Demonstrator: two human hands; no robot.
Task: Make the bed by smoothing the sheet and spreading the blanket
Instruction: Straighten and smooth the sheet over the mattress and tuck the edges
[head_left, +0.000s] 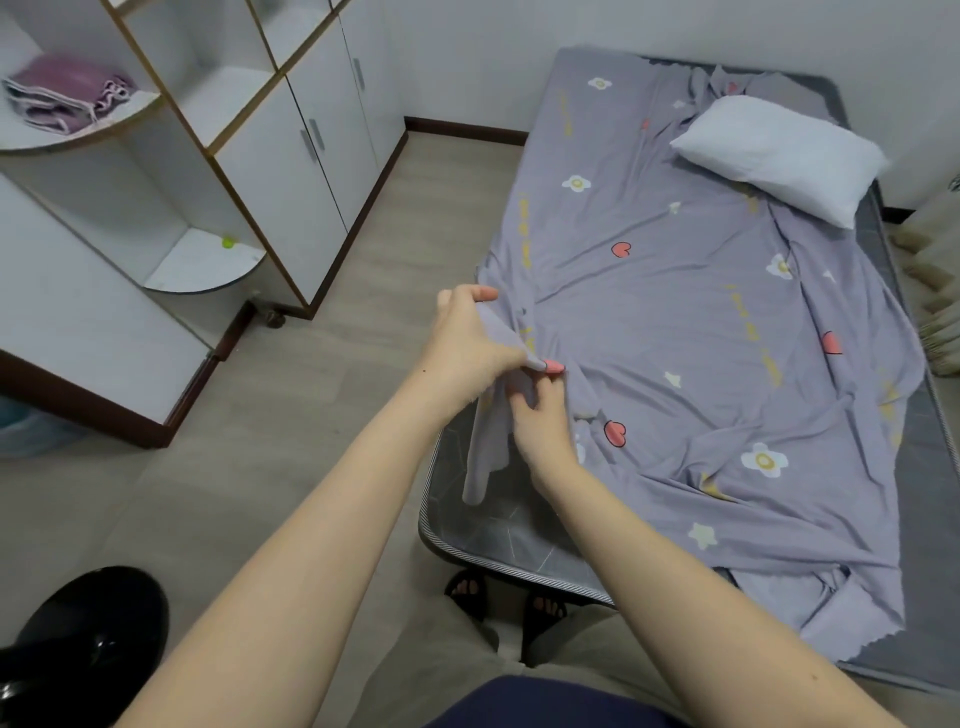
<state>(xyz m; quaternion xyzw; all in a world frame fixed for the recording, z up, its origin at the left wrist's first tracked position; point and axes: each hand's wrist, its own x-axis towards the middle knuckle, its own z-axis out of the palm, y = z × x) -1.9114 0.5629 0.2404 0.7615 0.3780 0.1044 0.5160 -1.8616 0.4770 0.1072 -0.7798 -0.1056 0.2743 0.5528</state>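
A lilac sheet (691, 322) printed with flowers and hearts lies wrinkled and skewed over a grey mattress (498, 525), whose near left corner is bare. My left hand (467, 343) grips the sheet's left edge, lifted above the mattress corner. Just below it, my right hand (540, 415) pinches the same bunched edge, and a loose corner of cloth hangs down between them. A white pillow (779, 156) rests at the far right end of the bed. A folded pink blanket (67, 93) sits on a shelf at the far left.
A white shelf unit and wardrobe (291, 171) stand left of the bed across a strip of wood floor (395, 249). A black glossy object (88, 639) is at the bottom left. My sandalled feet (504, 597) are at the mattress's foot. Beige fringed cloth (935, 280) lies right of the bed.
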